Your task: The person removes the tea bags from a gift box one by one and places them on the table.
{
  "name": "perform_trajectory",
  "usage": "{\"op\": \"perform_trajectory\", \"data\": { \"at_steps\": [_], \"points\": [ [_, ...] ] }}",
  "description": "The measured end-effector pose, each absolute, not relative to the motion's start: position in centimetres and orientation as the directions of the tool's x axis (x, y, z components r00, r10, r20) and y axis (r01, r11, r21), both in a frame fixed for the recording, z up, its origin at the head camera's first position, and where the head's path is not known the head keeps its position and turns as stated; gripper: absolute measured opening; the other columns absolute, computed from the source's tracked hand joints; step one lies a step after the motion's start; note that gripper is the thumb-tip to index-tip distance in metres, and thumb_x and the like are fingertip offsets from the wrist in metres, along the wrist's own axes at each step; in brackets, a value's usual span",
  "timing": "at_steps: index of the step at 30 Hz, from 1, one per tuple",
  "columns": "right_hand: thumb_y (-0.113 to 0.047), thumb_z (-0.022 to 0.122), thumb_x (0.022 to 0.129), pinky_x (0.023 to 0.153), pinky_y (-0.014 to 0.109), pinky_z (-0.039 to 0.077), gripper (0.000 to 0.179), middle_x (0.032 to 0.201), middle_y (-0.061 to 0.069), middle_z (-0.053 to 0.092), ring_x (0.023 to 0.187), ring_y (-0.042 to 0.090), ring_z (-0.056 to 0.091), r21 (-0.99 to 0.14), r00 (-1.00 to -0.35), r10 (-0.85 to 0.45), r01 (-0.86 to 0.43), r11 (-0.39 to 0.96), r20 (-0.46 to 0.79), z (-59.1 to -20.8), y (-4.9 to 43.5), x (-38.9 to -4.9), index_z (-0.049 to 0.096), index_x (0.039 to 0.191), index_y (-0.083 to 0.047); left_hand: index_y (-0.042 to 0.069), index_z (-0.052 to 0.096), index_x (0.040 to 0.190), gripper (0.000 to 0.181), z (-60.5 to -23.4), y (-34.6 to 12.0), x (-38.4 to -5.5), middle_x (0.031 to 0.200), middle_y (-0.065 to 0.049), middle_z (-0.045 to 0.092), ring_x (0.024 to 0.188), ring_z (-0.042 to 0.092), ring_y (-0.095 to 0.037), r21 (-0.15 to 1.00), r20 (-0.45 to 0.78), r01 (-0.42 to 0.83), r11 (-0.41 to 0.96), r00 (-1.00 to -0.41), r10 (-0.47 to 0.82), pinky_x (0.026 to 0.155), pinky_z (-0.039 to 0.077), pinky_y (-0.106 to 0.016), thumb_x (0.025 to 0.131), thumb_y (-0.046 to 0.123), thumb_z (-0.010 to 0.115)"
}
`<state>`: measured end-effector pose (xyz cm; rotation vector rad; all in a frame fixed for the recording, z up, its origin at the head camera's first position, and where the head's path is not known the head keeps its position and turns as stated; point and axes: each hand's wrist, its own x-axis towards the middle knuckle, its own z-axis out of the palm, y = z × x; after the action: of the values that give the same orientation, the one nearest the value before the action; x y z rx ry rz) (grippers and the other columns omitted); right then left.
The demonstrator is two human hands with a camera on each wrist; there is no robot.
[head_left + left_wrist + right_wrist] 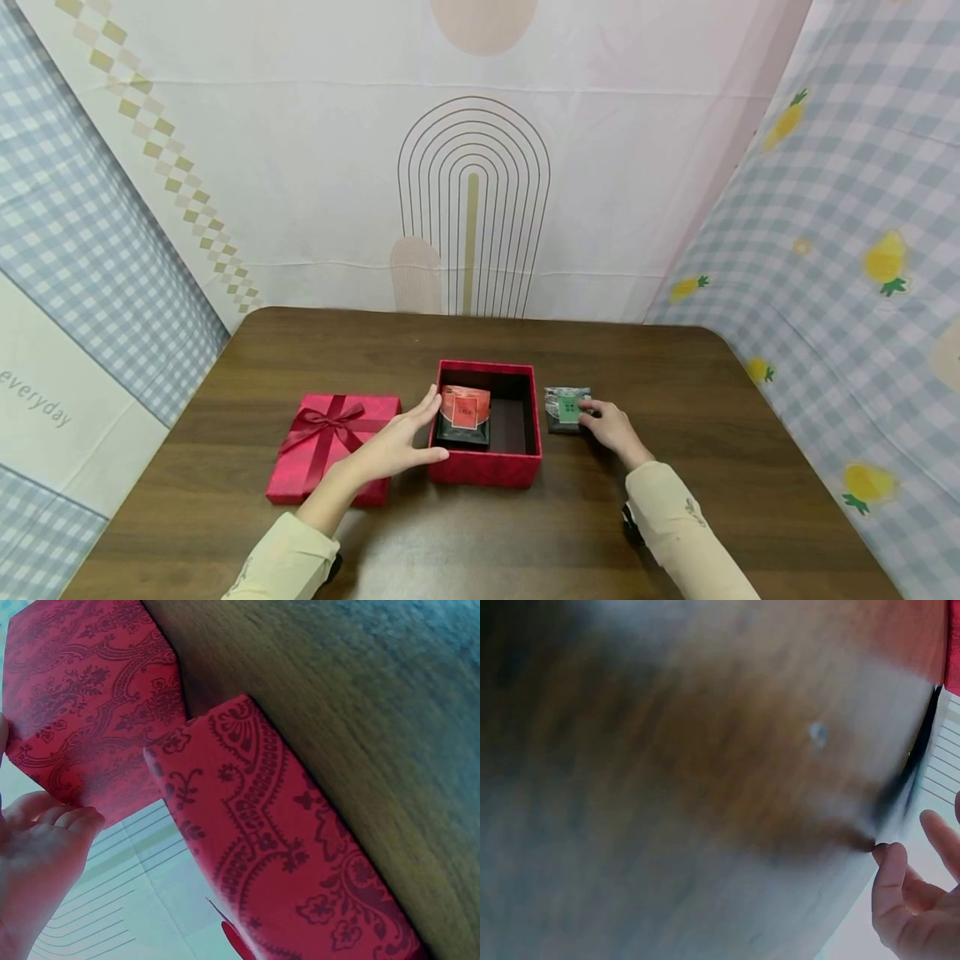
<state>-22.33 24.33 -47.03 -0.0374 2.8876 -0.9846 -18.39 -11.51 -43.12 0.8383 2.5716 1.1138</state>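
Note:
A red gift box stands uncovered on the table, holding a sachet with a red-orange label in its left half. My left hand rests at the box's left side, fingers extended along the rim and thumb spread toward the near corner. To the right of the box lies a dark sachet with a green label. At its right edge, my right hand pinches it between thumb and fingers. The right wrist view shows those fingertips low against the tabletop, with the sachet seen edge-on.
The red box lid with a ribbon bow lies left of the box, partly behind my left forearm. The brown wooden table ends at a patterned cloth backdrop, and checked cloth hangs at both sides.

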Motion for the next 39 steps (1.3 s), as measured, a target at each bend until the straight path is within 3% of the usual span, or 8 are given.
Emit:
{"op": "perform_trajectory", "data": {
  "at_steps": [5,18,22,25,28,33,39],
  "points": [
    [-0.012,0.051,0.088,0.092,0.053,0.037,0.031,0.119,0.028,0.055,0.114,0.045,0.045,-0.614,-0.995,-0.047,0.015,0.789,-0.086,-46.9,24.3,-22.2,0.06,0.113,0.005,-0.005,0.021,0.142,0.083,-43.2,-11.6,-18.3,0.151,-0.018,0.008,0.134,0.023,-0.033,0.721,0.03,0.42,0.552,-0.814,0.58,0.104,0.028,-0.048,0.084,0.034,0.065],
    [-0.012,0.053,0.089,0.097,0.054,0.033,0.043,0.128,0.028,0.047,0.12,0.043,0.041,-0.645,-0.999,0.002,-0.031,0.764,0.051,-45.6,23.3,-22.0,0.048,0.129,0.003,-0.004,0.021,0.142,0.083,-43.1,-11.6,-18.3,0.151,-0.017,0.008,0.134,0.022,-0.034,0.721,0.028,0.418,0.553,-0.815,0.579,0.104,0.028,-0.048,0.084,0.034,0.065],
    [-0.01,0.056,0.088,0.079,0.043,0.043,0.042,0.086,0.024,0.061,0.083,0.034,0.057,-0.658,-0.994,0.019,-0.056,0.751,0.106,-45.2,22.6,-22.0,0.05,0.128,0.001,-0.004,0.021,0.142,0.083,-43.1,-11.6,-18.3,0.151,-0.017,0.008,0.134,0.022,-0.034,0.72,0.029,0.419,0.553,-0.814,0.58,0.104,0.027,-0.048,0.084,0.034,0.065],
    [-0.009,0.058,0.087,0.063,0.034,0.038,0.041,0.062,0.012,0.048,0.059,0.021,0.044,-0.665,-0.988,0.03,-0.077,0.743,0.149,-44.9,22.2,-22.0,0.052,0.126,0.001,-0.004,0.021,0.142,0.082,-43.1,-11.6,-18.3,0.151,-0.018,0.008,0.134,0.022,-0.034,0.717,0.03,0.422,0.554,-0.813,0.581,0.104,0.027,-0.048,0.084,0.034,0.065],
    [-0.009,0.058,0.087,0.062,0.032,0.038,0.04,0.071,0.012,0.056,0.06,0.017,0.044,-0.668,-0.98,0.035,-0.106,0.736,0.194,-44.7,21.8,-22.0,0.054,0.125,0.0,-0.004,0.021,0.142,0.082,-43.0,-11.6,-18.3,0.151,-0.018,0.008,0.134,0.022,-0.034,0.718,0.031,0.423,0.552,-0.813,0.582,0.104,0.027,-0.048,0.084,0.034,0.065],
    [-0.01,0.058,0.087,0.067,0.035,0.042,0.04,0.108,0.021,0.062,0.074,0.025,0.055,-0.696,-0.975,0.019,-0.143,0.704,0.22,-44.1,21.1,-21.9,0.053,0.126,-0.001,-0.004,0.021,0.142,0.082,-42.9,-11.6,-18.3,0.151,-0.018,0.008,0.134,0.022,-0.034,0.717,0.033,0.424,0.553,-0.814,0.581,0.104,0.027,-0.048,0.084,0.033,0.065],
    [-0.01,0.059,0.087,0.064,0.033,0.044,0.039,0.113,0.02,0.061,0.076,0.027,0.057,-0.706,-0.969,-0.01,-0.185,0.683,0.245,-43.4,20.3,-21.7,0.055,0.125,-0.001,-0.004,0.021,0.142,0.082,-42.9,-11.6,-18.3,0.151,-0.018,0.009,0.134,0.023,-0.034,0.715,0.036,0.425,0.555,-0.815,0.579,0.104,0.027,-0.048,0.084,0.033,0.065]
  ]
}}
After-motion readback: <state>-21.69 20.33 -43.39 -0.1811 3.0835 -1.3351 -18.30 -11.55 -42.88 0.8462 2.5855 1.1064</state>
